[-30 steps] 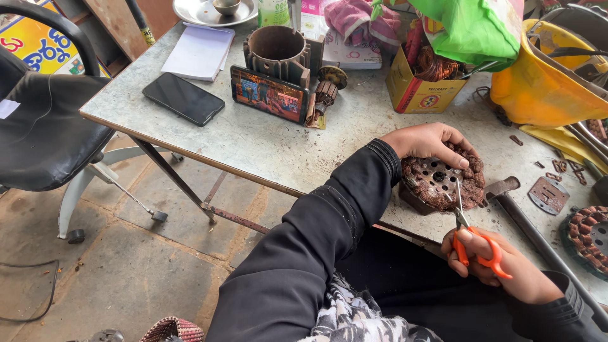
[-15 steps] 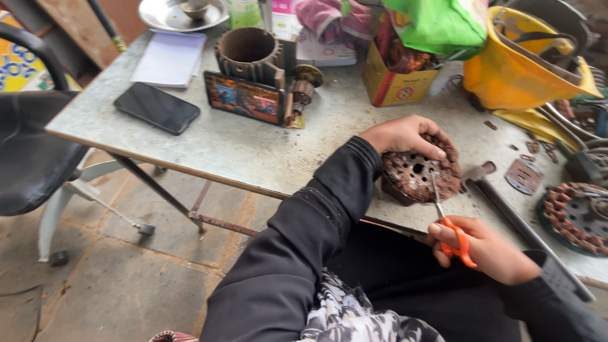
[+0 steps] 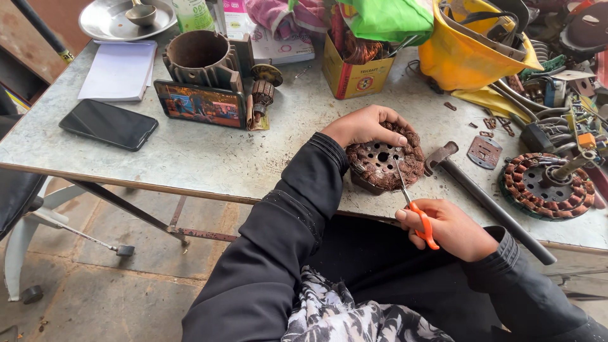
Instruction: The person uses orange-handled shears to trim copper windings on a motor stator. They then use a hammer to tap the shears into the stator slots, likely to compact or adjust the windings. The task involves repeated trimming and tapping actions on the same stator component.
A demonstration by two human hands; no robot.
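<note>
A copper-wound motor stator [image 3: 385, 163] is steadied flat on the worktop [image 3: 209, 158], near its front edge, by the left hand [image 3: 364, 125], whose fingers are curled over the far rim of the windings and grip it. Orange-handled scissors [image 3: 411, 206] are grasped in the right hand [image 3: 453, 229], fingers clenched through and around the handle loops just nearer the body than the stator.

The step in hand appears to be the cutting or prying of the old copper winding out of the stator: the scissor tips are set into the central plate of the stator, among its holes, though whether the blades are parted there cannot be told. The next move, as judged, calls for a firm hold-down from the left hand while the blades are worked under a strand and closed, with care that the tips do not slip towards the fingers on the rim.

The long axis of the scissors runs from the handles, close to the body, up and slightly leftwards to the tips, so the tool points away from the person and into the stator's centre. The stator itself lies with its round face upwards, its axis upright.

Just to the right of the right hand a hammer [image 3: 487, 199] lies on the worktop, its head beside the stator. Farther right a second wound stator [image 3: 544, 187] is seen, and well to the left of the left hand a dark phone [image 3: 109, 124] rests.
</note>
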